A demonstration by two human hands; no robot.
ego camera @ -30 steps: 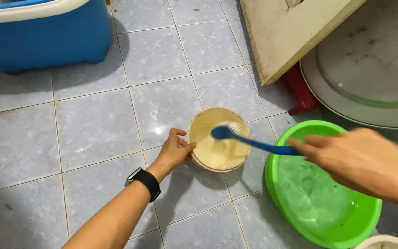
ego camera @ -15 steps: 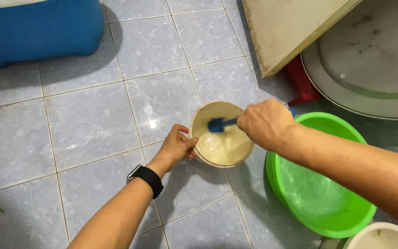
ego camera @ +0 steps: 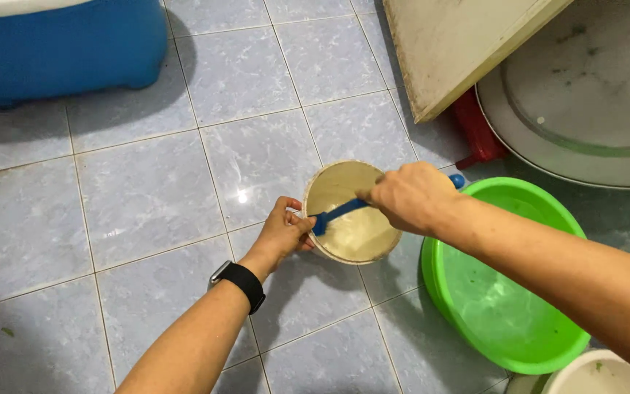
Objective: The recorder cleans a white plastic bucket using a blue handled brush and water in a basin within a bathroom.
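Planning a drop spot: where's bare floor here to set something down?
Bare tiles run between the blue cooler and the left hand, and below the left forearm. Crowded to the right: round bowl with blue brush in the right hand, green basin, red item, large tray.

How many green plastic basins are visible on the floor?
1. The round green plastic basin sits on the tiled floor, right of the round beige bowl. Others may lie out of frame.
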